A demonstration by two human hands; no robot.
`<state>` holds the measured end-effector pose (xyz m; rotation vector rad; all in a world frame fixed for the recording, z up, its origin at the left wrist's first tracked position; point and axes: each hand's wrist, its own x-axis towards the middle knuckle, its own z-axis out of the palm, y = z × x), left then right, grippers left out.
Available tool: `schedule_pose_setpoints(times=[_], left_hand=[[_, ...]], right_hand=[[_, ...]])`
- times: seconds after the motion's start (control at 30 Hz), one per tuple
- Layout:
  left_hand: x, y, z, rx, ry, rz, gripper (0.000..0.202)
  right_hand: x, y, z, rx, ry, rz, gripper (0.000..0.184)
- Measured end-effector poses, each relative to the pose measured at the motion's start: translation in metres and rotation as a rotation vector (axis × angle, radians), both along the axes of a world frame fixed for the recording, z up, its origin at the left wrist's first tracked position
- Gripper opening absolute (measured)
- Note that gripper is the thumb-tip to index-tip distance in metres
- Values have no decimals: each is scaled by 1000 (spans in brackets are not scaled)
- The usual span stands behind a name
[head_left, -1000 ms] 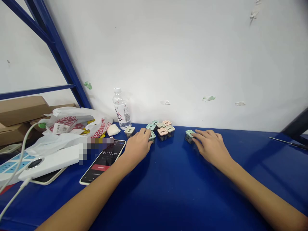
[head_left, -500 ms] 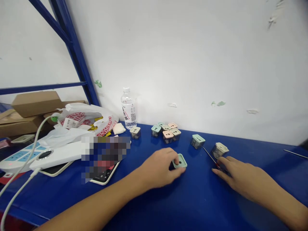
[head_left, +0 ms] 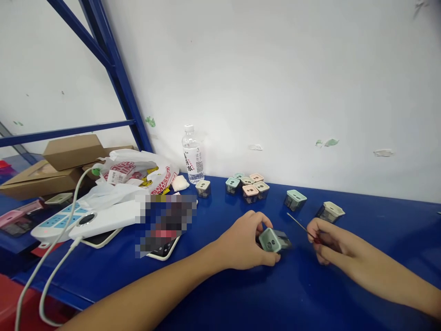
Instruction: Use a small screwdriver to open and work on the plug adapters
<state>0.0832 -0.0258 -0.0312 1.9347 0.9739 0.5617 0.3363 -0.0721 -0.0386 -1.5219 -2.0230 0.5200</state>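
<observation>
Pale green lidded box (head_left: 270, 240) now tipped onto its side, pinched by left hand (head_left: 243, 241) above blue bench top (head_left: 310, 299), centre-right; right hand (head_left: 325, 241) pinching red-handled screwdriver (head_left: 302, 225) just beside it.

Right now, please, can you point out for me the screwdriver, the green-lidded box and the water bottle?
Screwdriver (head_left: 300, 225): head view, point on the metal shaft.
Green-lidded box (head_left: 270, 240): head view, point on the lid.
Water bottle (head_left: 193, 158): head view, point on the body.
</observation>
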Motion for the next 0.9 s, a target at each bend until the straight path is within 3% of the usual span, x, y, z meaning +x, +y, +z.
schedule_pose_setpoints(times=[0.1, 0.2, 0.3, 0.43, 0.57, 0.7, 0.9], left_hand=[[3, 1, -4, -94, -82, -17, 55], [4, 1, -7, -225, -152, -61, 59], [5, -1, -10, -328, -196, -93, 59], [9, -3, -14, -200, -189, -78, 50], [9, -1, -14, -81, -180, -103, 49], [6, 2, -12, -88, -141, -165, 57], [5, 3, -5, 68, -53, -250, 59]], right_hand=[[-19, -6, 1, -97, 19, 115, 24], [-33, -11, -1, -54, -5, 175, 50], [-38, -10, -8, -20, -30, 161, 55], [-33, -6, -18, -4, -38, 157, 59], [-31, -5, -19, 14, -73, 188, 54], [-37, -7, -13, 22, -82, 222, 37], [-41, -10, -7, -29, -102, 304, 19]])
